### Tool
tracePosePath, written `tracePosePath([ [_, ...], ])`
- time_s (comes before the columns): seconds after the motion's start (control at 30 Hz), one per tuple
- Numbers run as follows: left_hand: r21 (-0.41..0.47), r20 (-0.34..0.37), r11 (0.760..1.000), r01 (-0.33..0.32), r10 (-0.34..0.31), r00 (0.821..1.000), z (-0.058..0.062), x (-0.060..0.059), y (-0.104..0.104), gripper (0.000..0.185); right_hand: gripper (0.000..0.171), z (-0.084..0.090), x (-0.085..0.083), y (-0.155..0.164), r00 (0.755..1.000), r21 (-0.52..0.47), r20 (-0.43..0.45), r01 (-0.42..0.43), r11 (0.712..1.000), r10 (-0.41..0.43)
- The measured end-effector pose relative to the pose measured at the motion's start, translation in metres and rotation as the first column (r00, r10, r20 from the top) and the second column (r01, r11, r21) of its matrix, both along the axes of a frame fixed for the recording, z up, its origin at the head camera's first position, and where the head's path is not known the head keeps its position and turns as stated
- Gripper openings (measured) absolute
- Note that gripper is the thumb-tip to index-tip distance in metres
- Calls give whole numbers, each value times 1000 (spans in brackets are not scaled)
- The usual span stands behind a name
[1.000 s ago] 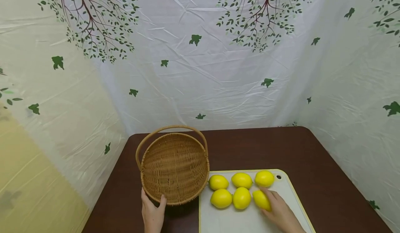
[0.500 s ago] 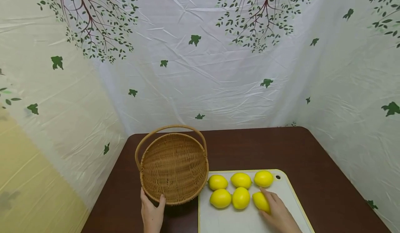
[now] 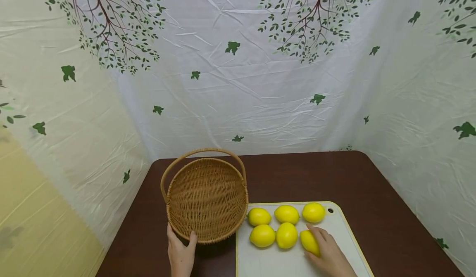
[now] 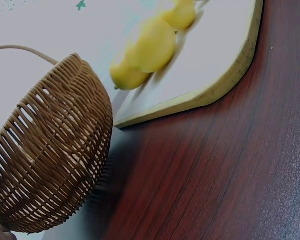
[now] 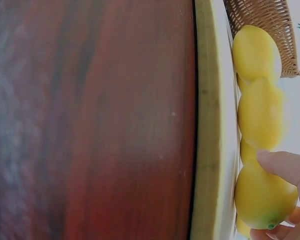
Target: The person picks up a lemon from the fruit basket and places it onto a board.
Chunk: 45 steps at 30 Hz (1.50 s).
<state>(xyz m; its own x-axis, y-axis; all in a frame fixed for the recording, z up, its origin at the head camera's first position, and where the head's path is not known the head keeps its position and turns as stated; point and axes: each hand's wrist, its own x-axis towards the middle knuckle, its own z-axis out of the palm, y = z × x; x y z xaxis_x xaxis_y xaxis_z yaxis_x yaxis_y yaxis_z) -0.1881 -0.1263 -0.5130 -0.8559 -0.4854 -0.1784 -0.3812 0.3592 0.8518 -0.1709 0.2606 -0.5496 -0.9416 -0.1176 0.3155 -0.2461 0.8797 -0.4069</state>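
Observation:
My left hand [image 3: 181, 252] grips the near rim of a brown wicker basket [image 3: 207, 194], thumb over the rim. The basket is tilted, its mouth facing me, and nothing shows inside it. My right hand [image 3: 330, 252] holds a yellow lemon [image 3: 309, 242] at the front right of the group on a white cutting board [image 3: 275, 264]. In the right wrist view the thumb lies on one side of this lemon [image 5: 262, 192] and fingers, partly hidden, on the other. Several more lemons lie beside it in two rows, among them the front middle lemon [image 3: 286, 235].
The board has a yellow edge and a hanging hole [image 3: 330, 210] in its far right corner. It lies on a dark reddish-brown table [image 3: 305, 174], right of the basket. A pale leaf-printed curtain [image 3: 238, 95] surrounds the table's far side and flanks.
The right hand and the lemon in it have shifted slightly toward me. The left hand and basket look the same, as do the other lemons.

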Motion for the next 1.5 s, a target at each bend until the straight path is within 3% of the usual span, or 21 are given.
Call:
tracePosePath([
  [0.2,5,6,1000,1,-1,1000,-1,-1,0,92,71,-1,0,-2,996,10,-88,-16,1000,17],
  [0.47,5,18,1000,-2,2,1000,-1,-1,0,95,72,-5,-3,0,965,38,-254,-61,997,68],
  [1.1,-10,2,1000,-6,6,1000,-1,0,1,94,69,-1,-6,-1,959,3,-273,-79,997,77],
  [1.3,-12,-16,1000,6,-6,1000,0,0,0,95,69,0,-6,-2,944,-6,-320,-87,996,81],
  [1.5,-8,-28,1000,8,-8,1000,1,-1,-1,96,67,0,-5,-4,957,-16,-280,-82,996,75],
])
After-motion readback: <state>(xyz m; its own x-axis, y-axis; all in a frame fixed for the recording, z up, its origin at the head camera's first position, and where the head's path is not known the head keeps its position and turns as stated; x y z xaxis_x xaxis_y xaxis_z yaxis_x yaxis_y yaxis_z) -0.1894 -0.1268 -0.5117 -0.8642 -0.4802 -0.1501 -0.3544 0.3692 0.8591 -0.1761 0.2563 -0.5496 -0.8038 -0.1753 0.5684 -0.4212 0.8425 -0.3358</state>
